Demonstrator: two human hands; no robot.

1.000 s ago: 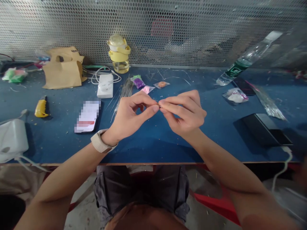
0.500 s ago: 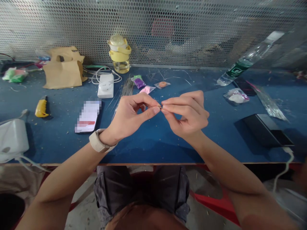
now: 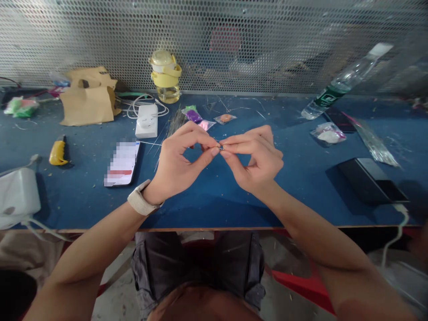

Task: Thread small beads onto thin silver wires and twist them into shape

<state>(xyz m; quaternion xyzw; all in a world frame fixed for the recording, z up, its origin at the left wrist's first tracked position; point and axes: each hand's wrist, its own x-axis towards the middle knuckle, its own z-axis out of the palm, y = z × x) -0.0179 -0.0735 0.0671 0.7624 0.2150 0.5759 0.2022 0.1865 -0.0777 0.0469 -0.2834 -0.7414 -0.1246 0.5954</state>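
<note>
My left hand (image 3: 182, 156) pinches a thin metal wire (image 3: 150, 143) between thumb and forefinger. One stretch of this wire sticks out leftward behind the hand, over the phone's top edge. Close against those fingertips, my right hand (image 3: 256, 156) is closed in a pinch on the wire's other part, where a tiny bit of metal shows. Most of what lies between the fingers is hidden. Both hands are above the blue table (image 3: 214, 205). Behind my left hand lies a bundle of loose thin wires (image 3: 176, 121).
Small bags of purple (image 3: 194, 117), pink (image 3: 204, 125) and orange clay-like stuff (image 3: 226, 118) lie behind the hands. To the left are a phone (image 3: 122, 165), a yellow cutter (image 3: 58, 152) and a white charger (image 3: 147, 120). A water bottle (image 3: 329, 96) leans at the right.
Both hands have shifted slightly left, still pinched together. A straight stretch of wire now shows to the left of my left hand.
</note>
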